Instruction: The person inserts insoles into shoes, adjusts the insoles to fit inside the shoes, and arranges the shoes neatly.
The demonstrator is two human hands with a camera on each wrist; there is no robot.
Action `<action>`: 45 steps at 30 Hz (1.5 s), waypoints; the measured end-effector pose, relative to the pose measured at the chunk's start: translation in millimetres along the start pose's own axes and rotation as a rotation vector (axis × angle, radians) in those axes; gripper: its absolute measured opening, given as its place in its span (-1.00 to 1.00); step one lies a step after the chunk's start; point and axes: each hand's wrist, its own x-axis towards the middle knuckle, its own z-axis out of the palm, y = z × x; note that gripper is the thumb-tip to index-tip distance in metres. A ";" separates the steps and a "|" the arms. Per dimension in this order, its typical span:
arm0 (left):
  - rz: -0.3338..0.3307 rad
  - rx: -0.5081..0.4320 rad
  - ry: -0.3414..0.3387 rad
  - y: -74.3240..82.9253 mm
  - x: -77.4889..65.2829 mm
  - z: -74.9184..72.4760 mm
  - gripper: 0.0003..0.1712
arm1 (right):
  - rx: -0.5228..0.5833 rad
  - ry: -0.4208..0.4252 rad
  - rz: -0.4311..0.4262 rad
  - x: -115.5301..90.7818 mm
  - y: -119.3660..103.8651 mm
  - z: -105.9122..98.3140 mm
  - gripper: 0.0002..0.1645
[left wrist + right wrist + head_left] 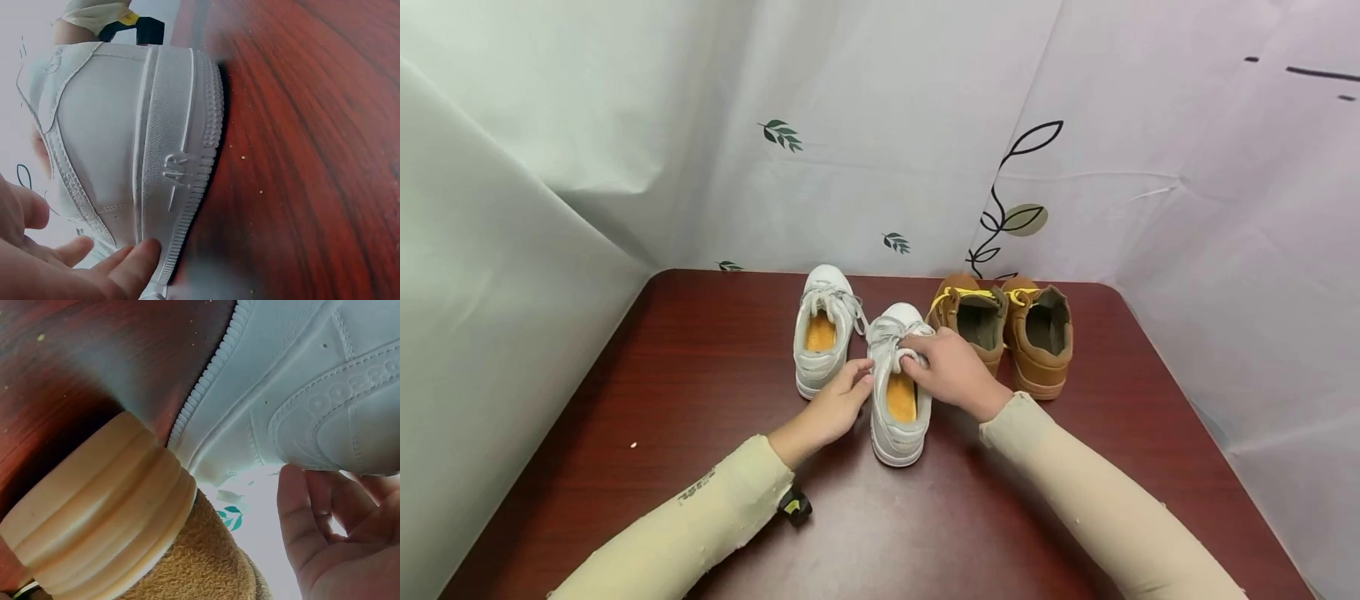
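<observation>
A white sneaker (898,442) with grey-white laces and an orange insole sits mid-table, its toe pointing away from me. My right hand (958,371) pinches it at the tongue and laces from the right. In the right wrist view, the fingers of this hand (344,537) lie at the shoe's upper edge. From the other side, my left hand (831,408) rests its fingertips against the sneaker. Those fingers (140,265) lie fairly straight along the white sidewall (169,144) in the left wrist view. A second white sneaker (816,362) stands farther back, to the left.
Two brown shoes with yellow laces, a left one (981,321) and a right one (1041,358), stand side by side at the back right. The dark red table (700,350) has white sheeting (850,183) behind it. A black wrist device (794,506) shows below the left sleeve.
</observation>
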 end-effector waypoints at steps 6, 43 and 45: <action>-0.076 -0.095 -0.047 -3.1 1.0 2.4 -0.50 | -0.047 -0.009 -0.020 -6.2 -3.3 -1.8 -0.66; -0.276 -0.422 -0.152 -12.0 18.3 -6.0 -0.43 | -0.080 -0.041 -0.181 -78.2 -57.7 3.1 -0.63; -0.270 -0.412 -0.161 -12.3 18.2 -4.9 -0.42 | -0.073 -0.033 -0.174 -80.4 -59.2 3.5 -0.65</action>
